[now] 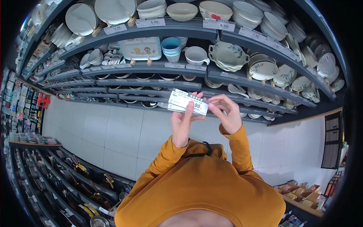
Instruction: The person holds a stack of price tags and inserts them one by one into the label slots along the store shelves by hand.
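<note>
In head view, pinching a small fanned stack of white price cards (189, 104) w/ left hand (181, 125), thumb pressed across front & other fingers behind, lower edges overlapping; bringing right hand (228, 113) to stack's right end, fingers bent w/ thumb close by, can't tell if gripping an edge. Held up over pale tiled floor (121, 125), just near side of far shelves (145, 70) w/ bowls (182, 12), plates (81, 19), blue cups (171, 46) & patterned tray (140, 49); near left, dark racks w/ yellow-handled utensils (89, 209).
</note>
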A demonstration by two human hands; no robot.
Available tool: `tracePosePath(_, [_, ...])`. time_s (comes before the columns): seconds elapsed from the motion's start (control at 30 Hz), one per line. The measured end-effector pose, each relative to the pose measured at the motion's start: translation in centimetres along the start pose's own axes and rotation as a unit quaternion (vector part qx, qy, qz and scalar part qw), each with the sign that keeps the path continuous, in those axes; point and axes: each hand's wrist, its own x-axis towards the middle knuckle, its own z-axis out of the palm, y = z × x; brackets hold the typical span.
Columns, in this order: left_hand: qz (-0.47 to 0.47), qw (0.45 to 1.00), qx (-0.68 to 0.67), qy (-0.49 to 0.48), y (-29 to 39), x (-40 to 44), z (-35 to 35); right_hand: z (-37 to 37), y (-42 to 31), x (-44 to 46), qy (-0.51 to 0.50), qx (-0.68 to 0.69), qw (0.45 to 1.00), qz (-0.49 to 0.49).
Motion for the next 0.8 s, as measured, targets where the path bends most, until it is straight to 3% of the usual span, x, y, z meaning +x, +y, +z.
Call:
tracePosePath(0.17, [0.048,0.998,0.038,0.002,-0.7,-2.3,2.4,-0.8,0.1,-2.5,-0.002,0.067,0.998,0.013])
tracePosePath(0.43, [0.041,0.990,0.133,-0.027,-3.7,-8.1,5.2,-4.7,0.3,-9.0,-0.004,0.132,0.991,0.023])
tracePosePath(0.63, [-0.056,0.983,0.139,-0.108,-5.7,-12.9,7.7,-8.6,-0.1,-16.0,0.028,0.124,0.992,0.012])
tracePosePath(0.8, [-0.061,0.981,0.129,-0.128,-7.3,-16.0,10.3,-10.5,-0.6,-20.5,0.059,0.124,0.990,0.018])
